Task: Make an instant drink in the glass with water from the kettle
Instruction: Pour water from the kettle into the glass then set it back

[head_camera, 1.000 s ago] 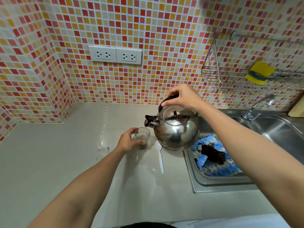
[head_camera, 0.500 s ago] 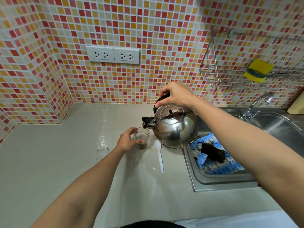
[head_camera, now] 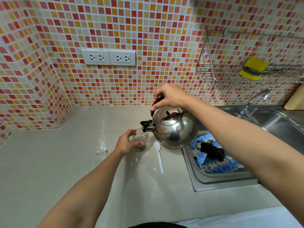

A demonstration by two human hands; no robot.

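Note:
A small clear glass (head_camera: 140, 141) with dark powder at its bottom stands on the grey counter (head_camera: 49, 170). My left hand (head_camera: 125, 142) wraps around its left side. My right hand (head_camera: 171, 96) grips the black handle of a shiny steel kettle (head_camera: 176, 129), which is lifted and tilted left. Its black spout (head_camera: 145, 125) hangs right over the glass rim. A white plastic spoon (head_camera: 158, 155) lies on the counter just right of the glass.
A steel sink (head_camera: 278, 127) with a tap (head_camera: 255, 102) sits at the right; a blue cloth (head_camera: 213, 155) with dark grounds lies in its near basin. An empty clear sachet (head_camera: 101, 156) lies left of my wrist. A wire rack (head_camera: 230, 76) holds a yellow sponge (head_camera: 254, 68). Wall sockets (head_camera: 108, 57) are behind.
The kettle has moved left and tipped further, bringing its spout from beside the glass to over its rim. My left hand has kept its hold on the glass.

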